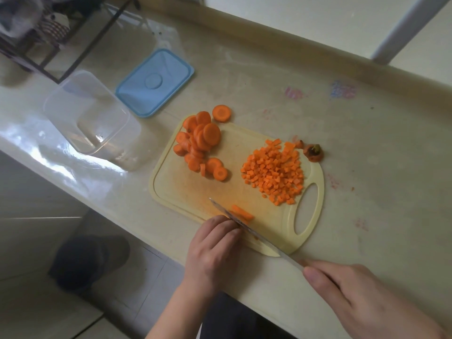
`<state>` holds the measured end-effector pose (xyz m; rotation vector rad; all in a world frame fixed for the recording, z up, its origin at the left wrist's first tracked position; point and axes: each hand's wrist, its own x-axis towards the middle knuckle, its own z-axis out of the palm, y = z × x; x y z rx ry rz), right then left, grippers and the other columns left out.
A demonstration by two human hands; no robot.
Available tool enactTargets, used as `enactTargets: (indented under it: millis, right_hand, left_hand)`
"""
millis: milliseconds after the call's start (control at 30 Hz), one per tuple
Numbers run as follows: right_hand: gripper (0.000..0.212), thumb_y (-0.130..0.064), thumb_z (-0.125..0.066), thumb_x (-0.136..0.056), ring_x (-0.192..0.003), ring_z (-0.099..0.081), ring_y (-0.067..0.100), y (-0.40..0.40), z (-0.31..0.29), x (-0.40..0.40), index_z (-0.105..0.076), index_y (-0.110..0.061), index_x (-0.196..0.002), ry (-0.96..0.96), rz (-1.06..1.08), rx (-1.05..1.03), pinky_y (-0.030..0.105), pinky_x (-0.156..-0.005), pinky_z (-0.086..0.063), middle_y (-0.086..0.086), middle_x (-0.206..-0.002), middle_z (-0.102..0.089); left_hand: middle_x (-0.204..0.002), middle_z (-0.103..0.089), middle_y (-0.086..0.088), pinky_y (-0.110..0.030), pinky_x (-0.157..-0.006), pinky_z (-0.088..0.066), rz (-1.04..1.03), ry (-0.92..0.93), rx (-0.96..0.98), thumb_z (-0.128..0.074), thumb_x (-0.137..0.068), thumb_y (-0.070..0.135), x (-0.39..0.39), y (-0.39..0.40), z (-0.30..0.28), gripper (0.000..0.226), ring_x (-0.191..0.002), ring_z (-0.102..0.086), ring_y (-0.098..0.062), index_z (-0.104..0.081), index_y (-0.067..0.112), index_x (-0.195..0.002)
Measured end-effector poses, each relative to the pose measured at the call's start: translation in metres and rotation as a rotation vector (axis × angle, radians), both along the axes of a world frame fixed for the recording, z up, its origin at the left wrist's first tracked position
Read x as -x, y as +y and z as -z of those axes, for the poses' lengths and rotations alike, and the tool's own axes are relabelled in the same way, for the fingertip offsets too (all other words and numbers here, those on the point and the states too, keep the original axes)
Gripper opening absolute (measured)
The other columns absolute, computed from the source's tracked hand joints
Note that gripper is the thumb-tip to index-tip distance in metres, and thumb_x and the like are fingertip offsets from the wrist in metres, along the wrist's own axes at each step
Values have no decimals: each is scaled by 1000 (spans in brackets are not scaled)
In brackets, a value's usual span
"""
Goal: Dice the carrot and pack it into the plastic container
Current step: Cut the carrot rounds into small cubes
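While the right hand [362, 297] is curled around the handle of a knife [247, 228], whose narrow metal blade is laid slantwise over the near edge of the board, a few carrot strips [242, 212] are pinned under the bent fingertips of the left hand [215, 248], just beside the blade. The strips are lying on a pale yellow plastic cutting board [315, 216], rounded at its corners, grooved along its rim and pierced by an oval handle hole on the right side; an orange stain is seen on its near surface. A loose heap of small diced carrot cubes [275, 172] is spread over the right part of the board, and a pile of thick round carrot slices [200, 140] is stacked on the far left part, with one slice [221, 113] lying just off the board's far edge. Two trimmed carrot ends [313, 152] are set at the far right corner. The clear, square plastic container [90, 118] is placed on the glossy pale table [367, 167], left of the board and holding no carrot, with its flat blue lid [155, 83] lying beside it.
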<state>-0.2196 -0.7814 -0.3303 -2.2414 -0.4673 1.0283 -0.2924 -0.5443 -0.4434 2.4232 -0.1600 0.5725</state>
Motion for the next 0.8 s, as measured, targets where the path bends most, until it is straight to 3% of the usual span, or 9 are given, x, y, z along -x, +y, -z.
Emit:
enactTargets:
  millis: [167, 367, 467, 567, 633, 700, 800]
  right_hand:
    - [53, -83, -11, -76, -70, -61, 6, 5, 1, 2, -53, -53, -88, -34, 18, -5, 25, -66, -48, -12, -74, -65]
    - [61, -80, -18, -80, -65, -58, 9, 6, -2, -3, -57, -33, -88, 47, -8, -37, 33, -68, -50, -2, -72, -63]
    - [61, -89, -14, -71, -79, -64, -4, 0, -10, -4, -59, -59, -101, 87, 17, -11, 19, -74, -50, -19, -80, -69]
    - [57, -99, -1, -58, -82, -62, -11, -9, -14, -1, -34, -85, -102, -92, 33, 79, 13, -75, -50, -30, -87, -68]
    - [57, -93, -6, -71, -61, -62, -3, -14, -16, -3, -36, -77, -116, -218, -36, 130, 16, -58, -51, -24, -71, -67]
    - [56, -77, -19, -88, -45, -58, 4, -20, -18, -10, -52, -52, -125, -297, -67, 166, 22, -40, -47, -21, -58, -63]
    - [59, -71, -22, -92, -41, -59, 18, -28, -16, -15, -58, -37, -125, -456, -173, 182, 30, -31, -45, -14, -57, -65]
  left_hand:
    - [-100, -73, -12, -42, -84, -56, 1, 23, -21, -65, -89, -3, 1, 0, 4, 11, -99, -68, -31, -75, -4, -92]
    - [-88, -70, -11, -37, -78, -55, -103, -54, 68, -62, -86, -7, 0, 0, 0, 14, -87, -64, -29, -74, -3, -79]
    - [-84, -66, -10, -34, -76, -51, -140, -110, 194, -59, -81, -8, 2, 4, -5, 16, -84, -61, -28, -68, 6, -82]
    - [-90, -61, -3, -30, -78, -49, -159, -121, 209, -57, -84, -4, -1, 17, -15, 17, -87, -59, -21, -61, 12, -88]
    - [-91, -60, -1, -28, -78, -49, -194, -111, 206, -57, -85, -1, -9, 31, -20, 15, -87, -60, -18, -62, 13, -89]
    - [-88, -64, 2, -33, -75, -52, -304, -47, 310, -57, -84, 4, -19, 45, -30, 18, -84, -63, -17, -68, 18, -88]
    - [-88, -68, 15, -30, -78, -51, -288, 156, 525, -60, -85, 18, -37, 60, -62, 28, -84, -65, -15, -70, 43, -93]
